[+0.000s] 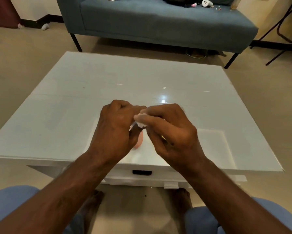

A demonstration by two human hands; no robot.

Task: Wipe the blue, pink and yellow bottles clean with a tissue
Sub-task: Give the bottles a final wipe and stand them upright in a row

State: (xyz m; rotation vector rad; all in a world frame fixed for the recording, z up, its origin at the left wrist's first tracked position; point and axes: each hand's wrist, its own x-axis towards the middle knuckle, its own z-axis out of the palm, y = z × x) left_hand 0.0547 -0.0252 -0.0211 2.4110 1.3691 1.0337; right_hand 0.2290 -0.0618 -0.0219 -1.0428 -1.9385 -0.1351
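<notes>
Wiping step on pink bottle (138, 141), held low over near edge of worktop (57, 102): left hand (115, 127) fingers curl round it, right hand (169, 130) pinches tissue (142, 123) vs. its top; next likely turn bottle for unwiped side; blue, yellow bottles not visible.

The pink bottle (139, 141) is almost wholly covered by the left hand (114, 129); only a rounded pink end shows below the fingers, and its cap and shape cannot be made out. The tissue (141, 123) shows only as small white scraps between that hand and the right hand (169, 130). A speck of yellow (164, 137) under the right palm is too small to identify. The sofa (158, 22) is cut off at the top edge, the clutter on it too blurred to name.
</notes>
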